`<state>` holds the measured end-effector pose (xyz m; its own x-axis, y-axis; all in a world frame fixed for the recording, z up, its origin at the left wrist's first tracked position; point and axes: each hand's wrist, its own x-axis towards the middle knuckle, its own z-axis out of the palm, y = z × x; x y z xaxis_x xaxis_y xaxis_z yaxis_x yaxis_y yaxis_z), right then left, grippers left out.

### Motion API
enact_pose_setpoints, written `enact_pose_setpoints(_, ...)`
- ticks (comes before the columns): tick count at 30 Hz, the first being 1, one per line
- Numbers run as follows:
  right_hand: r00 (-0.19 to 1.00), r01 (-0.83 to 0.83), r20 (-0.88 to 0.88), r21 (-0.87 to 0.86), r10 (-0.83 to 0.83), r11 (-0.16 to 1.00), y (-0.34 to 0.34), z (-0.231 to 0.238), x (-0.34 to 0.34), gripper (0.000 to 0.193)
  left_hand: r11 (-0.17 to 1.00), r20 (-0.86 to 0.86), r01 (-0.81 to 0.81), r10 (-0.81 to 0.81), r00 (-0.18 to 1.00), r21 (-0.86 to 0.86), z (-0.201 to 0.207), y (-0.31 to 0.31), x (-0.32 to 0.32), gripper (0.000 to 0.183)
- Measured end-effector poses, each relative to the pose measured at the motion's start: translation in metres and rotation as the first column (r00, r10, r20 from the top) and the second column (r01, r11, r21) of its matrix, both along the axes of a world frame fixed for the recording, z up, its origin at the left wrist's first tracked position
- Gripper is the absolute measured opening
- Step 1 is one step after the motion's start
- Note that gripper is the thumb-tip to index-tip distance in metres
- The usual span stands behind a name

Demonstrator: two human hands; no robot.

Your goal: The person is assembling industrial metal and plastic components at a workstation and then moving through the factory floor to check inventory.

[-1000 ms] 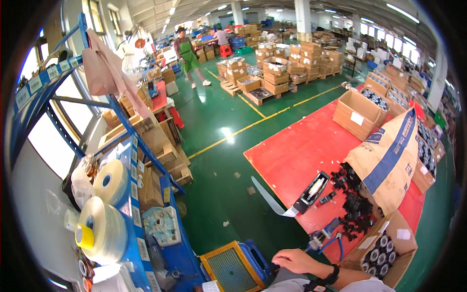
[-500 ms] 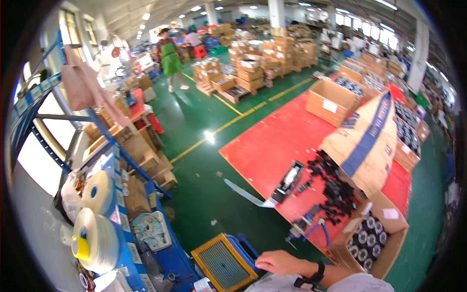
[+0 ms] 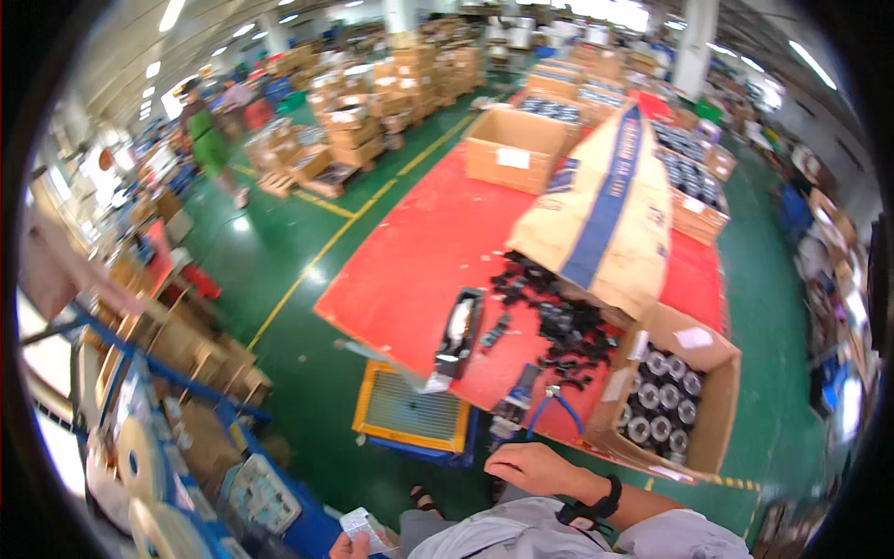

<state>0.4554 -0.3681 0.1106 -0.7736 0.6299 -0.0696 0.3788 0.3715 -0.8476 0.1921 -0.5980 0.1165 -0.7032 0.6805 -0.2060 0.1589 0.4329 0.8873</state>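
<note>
At the bottom edge, my left hand (image 3: 350, 548) shows only in part, its fingers pinching a small white packet with grey print (image 3: 366, 530). My right hand (image 3: 533, 468) is in front of my body, seen from the back, its fingers curled together and nothing visible in them. Just beyond it, at the near edge of the red table (image 3: 391, 270), lie blue-handled pliers (image 3: 556, 395) and a dark blue hand tool (image 3: 518, 391). Further left on the table is a black tape dispenser (image 3: 459, 337). Loose black parts (image 3: 568, 326) spill from a tan sack with a blue stripe (image 3: 605, 205).
A carton (image 3: 717, 401) of black ring-topped parts stands at the table's near right corner. Another carton (image 3: 507, 158) is at the far side. A yellow-framed fan (image 3: 413, 408) sits on the floor by the table. Blue shelving with rolls (image 3: 140, 461) runs left. A person in green (image 3: 203, 140) is far left.
My view has swung right and closer to the table. My right hand has gone from beside the yellow-framed fan to in front of my body. My left hand with the packet has come into view.
</note>
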Motion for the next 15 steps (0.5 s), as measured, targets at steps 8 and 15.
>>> enact_pose_setpoints(8, 0.954, 0.3, 0.028, -0.05, -0.299, 0.953, -0.017, -0.012, -0.032, 0.026, 0.997, 0.644, 0.063, -0.074, 0.761, 0.041, -0.035, 0.072, -0.106, 0.03)
enact_pose_setpoints(15, 0.934, 0.349, 0.135, -0.137, -0.332, 0.927, -0.037, -0.028, -0.169, 0.027, 0.991, 0.901, -0.018, -0.115, 0.417, 0.135, -0.096, 0.089, -0.251, 0.03)
